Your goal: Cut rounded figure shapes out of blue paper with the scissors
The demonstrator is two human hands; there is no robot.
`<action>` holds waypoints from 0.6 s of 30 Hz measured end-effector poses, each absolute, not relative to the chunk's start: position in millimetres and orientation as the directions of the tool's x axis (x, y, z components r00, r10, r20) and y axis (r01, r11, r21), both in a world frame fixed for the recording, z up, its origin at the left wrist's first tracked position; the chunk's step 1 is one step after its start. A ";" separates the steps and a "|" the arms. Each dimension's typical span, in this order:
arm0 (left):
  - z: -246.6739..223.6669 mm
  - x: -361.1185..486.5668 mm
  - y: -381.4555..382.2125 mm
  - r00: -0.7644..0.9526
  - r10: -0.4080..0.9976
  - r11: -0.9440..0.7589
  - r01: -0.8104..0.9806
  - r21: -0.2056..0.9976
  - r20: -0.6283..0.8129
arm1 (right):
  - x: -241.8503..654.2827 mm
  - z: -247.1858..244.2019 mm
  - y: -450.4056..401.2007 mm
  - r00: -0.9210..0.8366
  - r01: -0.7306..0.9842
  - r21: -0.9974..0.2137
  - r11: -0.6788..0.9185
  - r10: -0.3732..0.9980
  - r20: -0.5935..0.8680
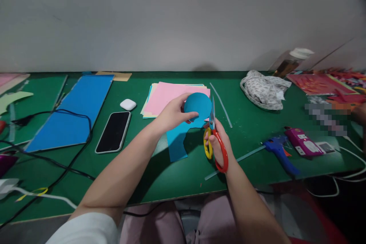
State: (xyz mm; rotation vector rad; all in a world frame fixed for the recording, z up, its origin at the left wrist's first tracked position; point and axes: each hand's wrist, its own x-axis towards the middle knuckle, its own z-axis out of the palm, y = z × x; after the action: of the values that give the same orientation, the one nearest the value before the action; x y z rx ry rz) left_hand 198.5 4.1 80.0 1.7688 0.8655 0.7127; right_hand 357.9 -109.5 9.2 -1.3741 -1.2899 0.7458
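My left hand [175, 115] pinches a blue paper circle [200, 103] between thumb and fingers, holding it above the table. In my right hand [221, 143] is a pair of scissors [220, 152] with one red and one yellow handle loop. Their blades point away from me and lie along the right edge of the circle. Below the circle, a blue paper offcut [176, 143] with a curved edge rests on the green table. Behind my left hand lies a stack of coloured paper [162, 97], pink on top.
Left of me are a phone [113, 131], a white earphone case [128, 104], a blue board [73, 114] and black cables. To the right lie a blue glue gun [281, 154], glue sticks, a purple packet [303, 142], a patterned cloth bag [264, 89] and a bottle [293, 63]. Another person's hand shows at the far right edge.
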 end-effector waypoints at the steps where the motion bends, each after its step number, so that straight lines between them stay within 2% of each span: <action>1: 79.8 198.4 4.2 0.572 0.817 -0.245 0.228 0.942 0.074 | 357.7 10.0 -109.7 0.222 0.269 -0.953 0.139 0.954 0.202; 7: 80.6 197.1 6.2 0.570 0.818 -0.237 0.225 0.945 0.070 | 357.6 10.0 -109.4 0.228 0.182 -0.973 0.142 0.957 0.182; 18: 81.8 192.9 13.4 0.539 0.840 -0.190 0.181 0.965 0.064 | 357.0 11.3 -109.8 0.248 0.141 -0.984 0.105 0.959 0.138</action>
State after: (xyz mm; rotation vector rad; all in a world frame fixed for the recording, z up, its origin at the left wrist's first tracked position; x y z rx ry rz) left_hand 192.9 13.4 81.8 1.6858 0.8678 0.7533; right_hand 357.0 -109.8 11.3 -1.3201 -1.1590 0.8651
